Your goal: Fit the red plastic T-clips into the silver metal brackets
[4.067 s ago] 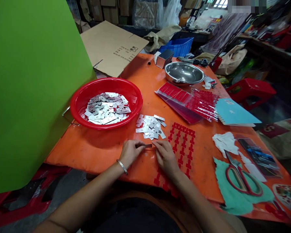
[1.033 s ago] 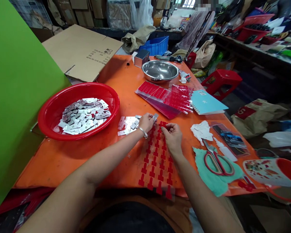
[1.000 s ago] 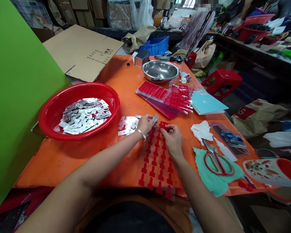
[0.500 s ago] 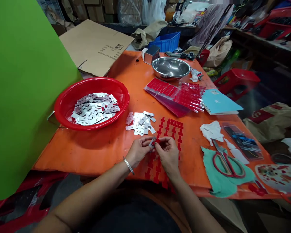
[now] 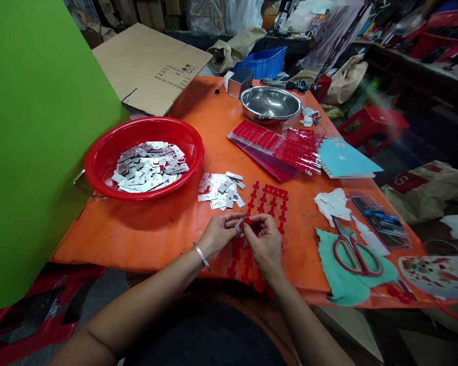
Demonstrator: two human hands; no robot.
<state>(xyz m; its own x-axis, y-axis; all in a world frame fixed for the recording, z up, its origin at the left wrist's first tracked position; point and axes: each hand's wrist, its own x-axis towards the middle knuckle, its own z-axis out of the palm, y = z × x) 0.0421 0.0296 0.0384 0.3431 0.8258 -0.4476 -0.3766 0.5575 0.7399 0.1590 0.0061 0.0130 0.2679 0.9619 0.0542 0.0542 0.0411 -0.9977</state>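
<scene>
My left hand (image 5: pixel 218 235) pinches a small flat metal plate (image 5: pixel 240 222) between thumb and fingers. Against that plate my right hand (image 5: pixel 265 241) holds a small red piece (image 5: pixel 247 221), its thumb and index finger closed on it. The two pieces touch or overlap; fingertips hide the exact fit. Under and beyond my hands lies a sheet of red T-shaped pieces (image 5: pixel 269 204) in rows. Just past my left hand is a loose pile of silver metal plates (image 5: pixel 223 190). A red basin (image 5: pixel 145 195) at the left holds many more such plates.
A steel bowl (image 5: pixel 270 104), red sheets in plastic (image 5: pixel 278 147) and a blue notebook (image 5: pixel 347 158) lie farther back. At the right, scissors (image 5: pixel 356 254) rest on a green cloth (image 5: pixel 343 292). A cardboard box (image 5: pixel 148 66) and a green panel (image 5: pixel 41 152) border the left.
Both hands stay in nearly the same place, still holding the metal plate and red piece together. The plate appears slightly turned. The view has shifted slightly.
</scene>
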